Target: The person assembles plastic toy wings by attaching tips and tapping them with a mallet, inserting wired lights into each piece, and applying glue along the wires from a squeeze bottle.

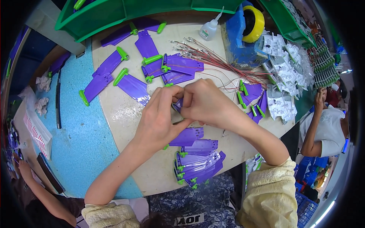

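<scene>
Over the middle of the table, my left hand and my right hand meet with fingers closed in a pinch. Between them is a small purple plastic part, mostly covered by my fingers. Just below my hands lies a purple wing-shaped piece, with a fanned stack of purple wings with green tips nearer me. Beyond my fingers, more purple wings overlap one another. A bundle of thin red wires with small ends lies past my right hand.
Green bins line the far edge. A small glue bottle stands near a blue tape dispenser with a yellow roll. White plastic parts pile up at right. Co-workers' arms show at both sides.
</scene>
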Motion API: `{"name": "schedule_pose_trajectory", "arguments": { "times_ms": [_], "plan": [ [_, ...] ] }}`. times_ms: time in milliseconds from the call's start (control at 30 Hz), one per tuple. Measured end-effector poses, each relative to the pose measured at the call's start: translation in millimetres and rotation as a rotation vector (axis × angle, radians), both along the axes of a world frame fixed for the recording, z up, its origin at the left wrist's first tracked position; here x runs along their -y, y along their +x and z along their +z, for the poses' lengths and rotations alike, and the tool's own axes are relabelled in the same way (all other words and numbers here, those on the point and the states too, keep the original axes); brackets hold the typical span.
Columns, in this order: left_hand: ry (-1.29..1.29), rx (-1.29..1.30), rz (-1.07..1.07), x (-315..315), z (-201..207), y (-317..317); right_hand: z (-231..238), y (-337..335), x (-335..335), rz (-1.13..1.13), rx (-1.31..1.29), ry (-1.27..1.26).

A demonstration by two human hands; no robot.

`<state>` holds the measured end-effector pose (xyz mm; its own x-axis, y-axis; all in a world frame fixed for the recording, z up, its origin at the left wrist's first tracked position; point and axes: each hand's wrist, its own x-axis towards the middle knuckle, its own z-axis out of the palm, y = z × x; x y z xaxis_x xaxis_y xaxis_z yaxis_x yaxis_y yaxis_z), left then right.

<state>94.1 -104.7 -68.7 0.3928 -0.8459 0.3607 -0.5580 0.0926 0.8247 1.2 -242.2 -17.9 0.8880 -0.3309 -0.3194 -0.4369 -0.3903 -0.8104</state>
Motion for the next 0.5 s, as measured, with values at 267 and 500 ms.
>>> {"name": "schedule_pose_trajectory", "arguments": {
  "times_ms": [267, 500],
  "plan": [
    [0.014, 0.275, -0.299, -44.3, 16.5, 15.4, -16.4, -34.6, 22.0, -0.054, 0.326, -0.717],
    [0.202, 0.605, -0.027, -25.7, 14.9, -13.1, -2.1, -34.4, 23.0, -0.059, 0.711, -0.774]
  ]
}}
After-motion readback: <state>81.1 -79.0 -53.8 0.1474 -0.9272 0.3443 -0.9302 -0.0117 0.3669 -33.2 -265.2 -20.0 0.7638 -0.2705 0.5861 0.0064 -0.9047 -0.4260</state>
